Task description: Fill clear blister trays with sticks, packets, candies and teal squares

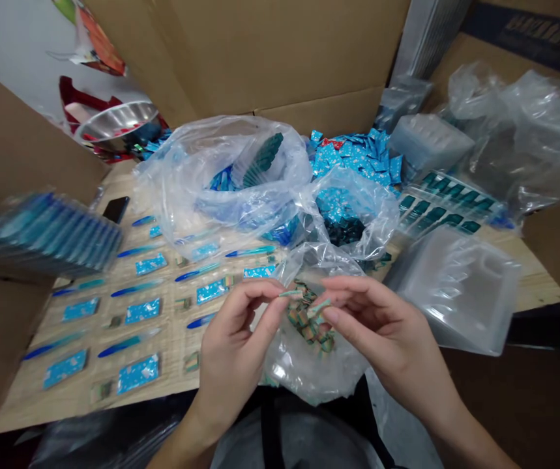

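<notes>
My left hand (240,332) is closed in a pinch on a small green-and-tan layered block (290,294). Between the thumb and fingers of my right hand (382,326) is another small layered block (317,309), a little lower. Both hands are over an open clear plastic bag (309,374) at the table's front edge. Inside that bag lies a loose heap of similar blocks (309,322). Left of my hands, trays on the table hold blue-tipped slim sticks (135,287), blue printed packets (137,373) and small layered blocks (101,391).
Behind are a large plastic bag (176,189), a smaller bag (382,221) with dark pieces, and a pile of blue packets (353,156). Clear plastic trays (460,293) are stacked at right, filled trays (55,231) at left. A phone (116,209) lies nearby. Cardboard (260,52) walls the back.
</notes>
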Available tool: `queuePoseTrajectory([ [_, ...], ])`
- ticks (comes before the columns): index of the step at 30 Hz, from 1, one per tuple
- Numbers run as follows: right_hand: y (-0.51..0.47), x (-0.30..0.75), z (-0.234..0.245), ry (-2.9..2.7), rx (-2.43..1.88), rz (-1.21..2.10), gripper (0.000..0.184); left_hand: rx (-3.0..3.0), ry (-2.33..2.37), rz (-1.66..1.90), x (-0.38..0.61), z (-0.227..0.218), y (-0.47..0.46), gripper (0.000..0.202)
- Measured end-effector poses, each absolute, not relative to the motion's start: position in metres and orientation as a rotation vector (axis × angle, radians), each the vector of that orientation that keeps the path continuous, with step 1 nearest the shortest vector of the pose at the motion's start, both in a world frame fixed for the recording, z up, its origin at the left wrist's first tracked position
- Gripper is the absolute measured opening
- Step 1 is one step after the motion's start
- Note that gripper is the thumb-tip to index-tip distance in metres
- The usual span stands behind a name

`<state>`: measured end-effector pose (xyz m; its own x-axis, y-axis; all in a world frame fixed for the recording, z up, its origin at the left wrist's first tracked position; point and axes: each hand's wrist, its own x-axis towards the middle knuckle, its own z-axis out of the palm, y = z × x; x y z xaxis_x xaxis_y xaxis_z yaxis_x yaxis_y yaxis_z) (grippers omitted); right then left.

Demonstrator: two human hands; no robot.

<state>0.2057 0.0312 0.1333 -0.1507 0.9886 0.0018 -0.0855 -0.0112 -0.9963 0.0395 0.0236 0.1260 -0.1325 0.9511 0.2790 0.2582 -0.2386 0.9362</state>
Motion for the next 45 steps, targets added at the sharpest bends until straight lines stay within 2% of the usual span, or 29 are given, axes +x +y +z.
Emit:
queuePoseTrajectory([
  [4,0.027,0.201,0.136,-1.274,-1.072,1.186,0.016,1.641,1.317,1.338,0.041,0.126,0.021,0.010],
  [10,0.023,0.196,0.129,-1.399,-1.065,0.935,0.025,1.691,1.215,1.314,0.043,0.124,0.018,0.013],
  [13,0.022,0.197,0.127,-1.386,-1.046,0.991,0.024,1.636,1.266,1.366,0.044,0.123,0.019,0.013],
  [20,0.022,0.201,0.133,-1.373,-1.057,1.082,0.009,1.482,1.297,1.499,0.047,0.122,0.021,0.013],
  [31,0.020,0.176,0.126,-1.258,-1.084,0.912,0.009,1.387,1.174,1.453,0.045,0.128,0.016,0.015],
  [37,0.017,0.161,0.118,-1.183,-0.997,1.097,0.007,1.428,1.208,1.476,0.043,0.123,0.017,0.015],
  [42,0.025,0.170,0.118,-1.375,-1.049,1.061,0.004,1.416,1.203,1.439,0.034,0.119,0.016,0.013],
  [45,0.037,0.178,0.114,-1.722,-1.210,0.954,0.016,1.316,1.311,1.474,0.023,0.116,0.018,0.010],
])
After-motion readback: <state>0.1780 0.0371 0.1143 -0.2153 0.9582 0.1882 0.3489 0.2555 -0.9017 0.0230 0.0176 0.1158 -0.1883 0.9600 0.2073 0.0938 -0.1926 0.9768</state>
